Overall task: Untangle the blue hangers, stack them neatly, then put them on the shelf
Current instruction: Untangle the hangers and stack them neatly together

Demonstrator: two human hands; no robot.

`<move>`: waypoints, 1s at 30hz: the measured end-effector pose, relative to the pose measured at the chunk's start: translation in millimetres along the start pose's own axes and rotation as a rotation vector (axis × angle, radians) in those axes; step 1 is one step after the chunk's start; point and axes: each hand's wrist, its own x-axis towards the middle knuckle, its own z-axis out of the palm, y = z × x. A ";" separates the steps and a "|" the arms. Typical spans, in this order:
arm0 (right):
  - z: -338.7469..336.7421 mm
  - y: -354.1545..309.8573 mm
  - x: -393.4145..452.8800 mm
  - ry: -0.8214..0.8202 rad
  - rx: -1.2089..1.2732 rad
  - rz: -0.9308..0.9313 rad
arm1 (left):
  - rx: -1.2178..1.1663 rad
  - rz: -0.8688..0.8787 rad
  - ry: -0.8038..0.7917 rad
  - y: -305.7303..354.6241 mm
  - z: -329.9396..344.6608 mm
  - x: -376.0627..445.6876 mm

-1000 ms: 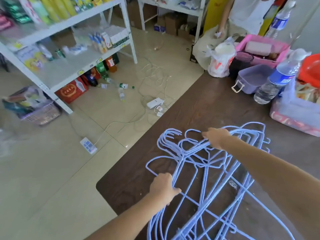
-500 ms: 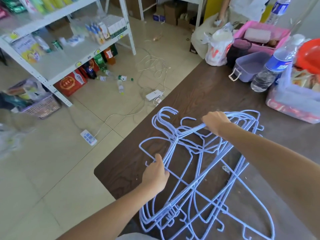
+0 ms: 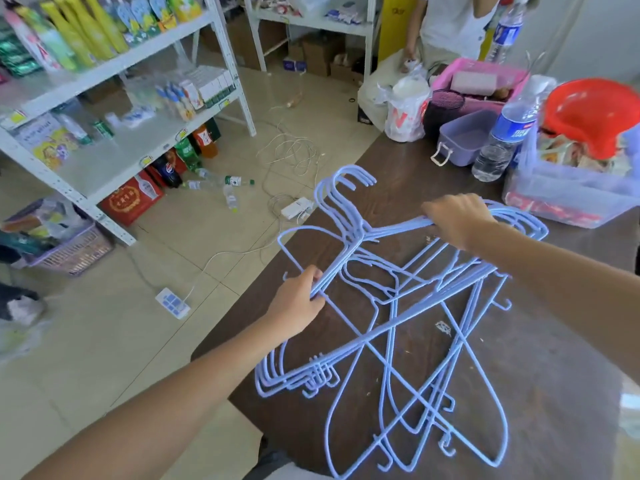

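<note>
Left hand [image 3: 297, 306] grips hanger bundle arm; right hand [image 3: 457, 220] clamps other arm. Hooks rise between hands; tangled hangers [image 3: 391, 327] sprawl below on table [image 3: 554, 375].

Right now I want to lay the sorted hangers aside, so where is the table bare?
The table is bare between the hooks of the blue hangers and the lilac tub, and along the right edge beyond the tangle. The far right corner is crowded: water bottle, clear bin, pink basket.
</note>
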 end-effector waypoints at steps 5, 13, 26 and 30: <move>-26.8 31.8 -43.7 -0.116 -0.163 -0.018 | 0.046 0.199 -0.018 22.2 -38.6 43.9; -40.4 38.6 -126.4 -0.165 0.266 0.345 | 0.195 0.561 0.008 88.0 -73.5 87.2; -43.2 -13.6 -207.9 0.149 0.373 0.659 | 0.038 0.765 -0.337 122.6 -113.2 60.5; -56.1 -34.7 -218.7 0.124 0.221 0.609 | -0.088 0.767 -0.404 102.0 -130.2 50.9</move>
